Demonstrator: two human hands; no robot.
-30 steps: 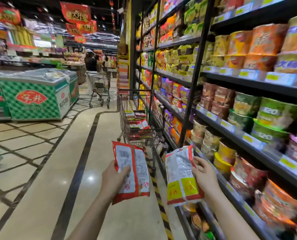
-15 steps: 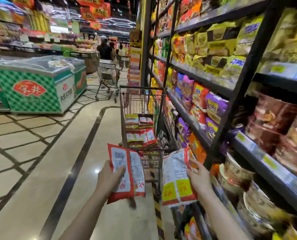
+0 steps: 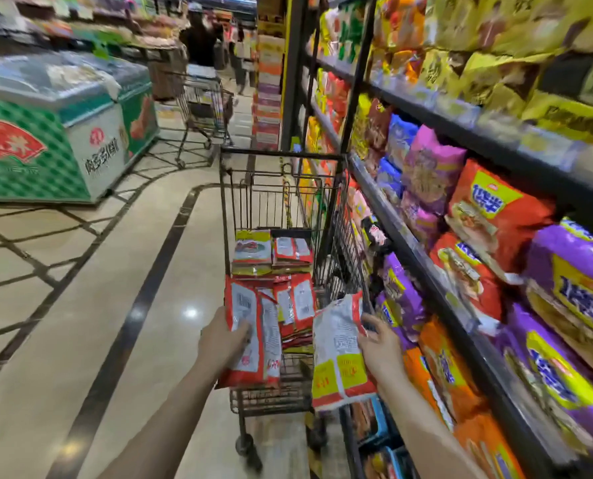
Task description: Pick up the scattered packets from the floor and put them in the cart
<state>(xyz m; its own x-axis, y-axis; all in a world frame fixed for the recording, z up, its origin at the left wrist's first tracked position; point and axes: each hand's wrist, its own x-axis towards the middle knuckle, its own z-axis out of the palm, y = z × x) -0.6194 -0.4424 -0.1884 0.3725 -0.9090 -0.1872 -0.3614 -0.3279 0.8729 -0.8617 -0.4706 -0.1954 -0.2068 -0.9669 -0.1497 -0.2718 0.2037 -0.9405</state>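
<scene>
A dark wire cart (image 3: 281, 157) stands just ahead of me against the shelving, with several red and white packets (image 3: 290, 257) piled inside. My left hand (image 3: 220, 344) grips a red packet (image 3: 253, 340) with a white label, held upright at the cart's near left corner. My right hand (image 3: 381, 350) holds a white packet (image 3: 338, 354) with yellow patches and red edges at the cart's near right side. Both packets hang over the cart's near end.
Shelves (image 3: 461, 209) packed with snack and noodle bags run along the right, close to my right arm. A green chest freezer (image 3: 63, 133) stands at the left. A second cart (image 3: 205, 105) and people are farther down the aisle. Polished floor (image 3: 98, 305) lies to the left.
I have walked up to the cart; it is much nearer and larger. Both hands, still holding their packets, now reach its near end.
</scene>
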